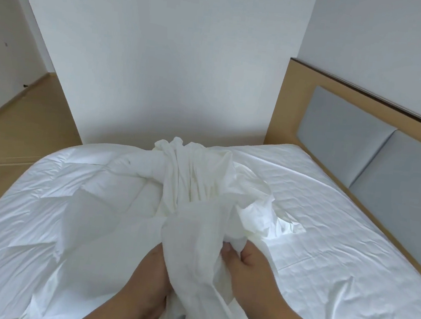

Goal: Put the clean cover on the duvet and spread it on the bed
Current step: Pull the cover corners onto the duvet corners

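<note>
1 wide bed [351, 239] with a wooden headboard [342, 126] carries the white duvet [57, 195], which is spread over its left part. On the duvet lies the bunched cover [191, 183], rising between both hands. The right hand [243, 261] pinches its folds; the left hand [150, 277] holds the cloth from below, fingers hidden.

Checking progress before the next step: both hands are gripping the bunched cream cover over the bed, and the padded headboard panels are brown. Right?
Not quite. In the head view both hands do grip the bunched cover over the bed, but the headboard panels are grey; only their frame is wood-coloured.
</note>
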Action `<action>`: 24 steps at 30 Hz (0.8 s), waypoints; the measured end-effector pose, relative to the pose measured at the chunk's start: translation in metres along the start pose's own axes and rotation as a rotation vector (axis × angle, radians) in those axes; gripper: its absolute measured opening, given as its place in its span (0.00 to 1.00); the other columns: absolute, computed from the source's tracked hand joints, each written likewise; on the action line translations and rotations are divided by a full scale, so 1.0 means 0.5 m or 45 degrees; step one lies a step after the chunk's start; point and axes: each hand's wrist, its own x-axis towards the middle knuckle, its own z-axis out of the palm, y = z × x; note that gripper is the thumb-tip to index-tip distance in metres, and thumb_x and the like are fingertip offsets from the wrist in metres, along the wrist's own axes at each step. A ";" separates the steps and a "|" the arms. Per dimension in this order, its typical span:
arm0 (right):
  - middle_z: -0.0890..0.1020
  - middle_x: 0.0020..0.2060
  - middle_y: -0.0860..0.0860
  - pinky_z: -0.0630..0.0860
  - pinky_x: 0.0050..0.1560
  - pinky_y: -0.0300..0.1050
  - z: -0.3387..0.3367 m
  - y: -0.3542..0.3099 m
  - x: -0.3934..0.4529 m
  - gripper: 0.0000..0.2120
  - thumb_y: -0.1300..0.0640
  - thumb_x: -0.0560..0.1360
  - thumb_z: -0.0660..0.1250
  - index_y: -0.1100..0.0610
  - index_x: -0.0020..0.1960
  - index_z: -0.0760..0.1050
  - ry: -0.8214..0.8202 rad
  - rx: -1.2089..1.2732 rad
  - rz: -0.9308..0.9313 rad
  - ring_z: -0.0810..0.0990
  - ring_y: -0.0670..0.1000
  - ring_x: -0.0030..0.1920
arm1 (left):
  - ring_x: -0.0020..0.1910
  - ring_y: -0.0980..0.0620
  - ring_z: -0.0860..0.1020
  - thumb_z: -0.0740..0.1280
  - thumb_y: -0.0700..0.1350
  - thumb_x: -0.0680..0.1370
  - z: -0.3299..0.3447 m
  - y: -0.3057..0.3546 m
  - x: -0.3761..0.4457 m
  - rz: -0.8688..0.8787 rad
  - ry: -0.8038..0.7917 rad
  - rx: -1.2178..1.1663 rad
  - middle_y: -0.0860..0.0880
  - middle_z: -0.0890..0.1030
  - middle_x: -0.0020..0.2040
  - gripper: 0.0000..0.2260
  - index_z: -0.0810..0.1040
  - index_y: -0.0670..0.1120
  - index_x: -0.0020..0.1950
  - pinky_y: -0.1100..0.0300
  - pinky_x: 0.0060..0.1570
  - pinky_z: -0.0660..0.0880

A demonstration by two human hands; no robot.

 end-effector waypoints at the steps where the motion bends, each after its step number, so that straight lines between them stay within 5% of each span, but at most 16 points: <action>1: 0.87 0.48 0.47 0.80 0.53 0.46 -0.009 -0.008 0.012 0.10 0.54 0.84 0.64 0.45 0.51 0.84 0.046 0.083 -0.060 0.85 0.47 0.51 | 0.54 0.50 0.84 0.65 0.53 0.76 -0.005 0.013 0.000 0.079 -0.020 0.087 0.48 0.86 0.54 0.13 0.86 0.50 0.53 0.51 0.55 0.79; 4: 0.87 0.42 0.45 0.80 0.43 0.42 -0.025 -0.060 0.044 0.12 0.57 0.83 0.64 0.47 0.46 0.84 0.188 0.196 -0.195 0.85 0.45 0.44 | 0.44 0.54 0.84 0.64 0.52 0.76 -0.035 0.061 0.001 0.243 0.008 0.149 0.49 0.87 0.46 0.13 0.86 0.48 0.46 0.62 0.41 0.78; 7: 0.80 0.33 0.43 0.75 0.34 0.39 -0.048 -0.120 0.075 0.18 0.62 0.82 0.63 0.49 0.35 0.78 0.281 0.281 -0.348 0.78 0.43 0.33 | 0.33 0.50 0.71 0.67 0.57 0.70 -0.091 0.065 0.005 0.291 0.061 0.274 0.48 0.73 0.32 0.18 0.71 0.43 0.35 0.57 0.35 0.66; 11: 0.84 0.44 0.50 0.78 0.50 0.48 -0.092 -0.192 0.122 0.12 0.53 0.84 0.61 0.57 0.49 0.81 0.450 0.413 -0.575 0.82 0.50 0.47 | 0.28 0.58 0.62 0.67 0.53 0.77 -0.174 0.015 0.030 0.311 0.114 1.027 0.53 0.63 0.29 0.20 0.60 0.47 0.34 0.61 0.30 0.58; 15: 0.85 0.43 0.45 0.78 0.49 0.46 -0.056 -0.194 0.141 0.12 0.47 0.79 0.62 0.47 0.45 0.83 0.259 0.256 -0.550 0.83 0.46 0.48 | 0.30 0.57 0.65 0.64 0.50 0.79 -0.180 0.001 0.059 0.077 0.028 1.349 0.55 0.67 0.28 0.18 0.63 0.50 0.32 0.60 0.33 0.61; 17: 0.86 0.47 0.44 0.78 0.50 0.42 -0.042 -0.178 0.144 0.11 0.46 0.79 0.63 0.43 0.47 0.84 0.092 0.197 -0.494 0.84 0.45 0.52 | 0.34 0.57 0.70 0.64 0.48 0.75 -0.171 0.012 0.067 0.184 0.011 1.471 0.56 0.72 0.33 0.11 0.66 0.51 0.34 0.62 0.35 0.67; 20: 0.87 0.51 0.45 0.77 0.52 0.43 -0.039 -0.153 0.142 0.10 0.50 0.83 0.63 0.42 0.53 0.84 -0.045 0.152 -0.393 0.85 0.46 0.54 | 0.44 0.59 0.75 0.64 0.51 0.76 -0.145 0.050 0.066 0.484 0.074 1.271 0.58 0.77 0.44 0.03 0.75 0.56 0.43 0.64 0.42 0.71; 24: 0.85 0.57 0.42 0.76 0.56 0.41 -0.033 -0.118 0.130 0.12 0.42 0.79 0.63 0.38 0.59 0.81 -0.230 0.068 -0.327 0.82 0.44 0.60 | 0.49 0.63 0.81 0.67 0.65 0.73 -0.085 0.088 0.068 0.281 -0.064 0.766 0.63 0.82 0.52 0.12 0.77 0.66 0.54 0.63 0.49 0.78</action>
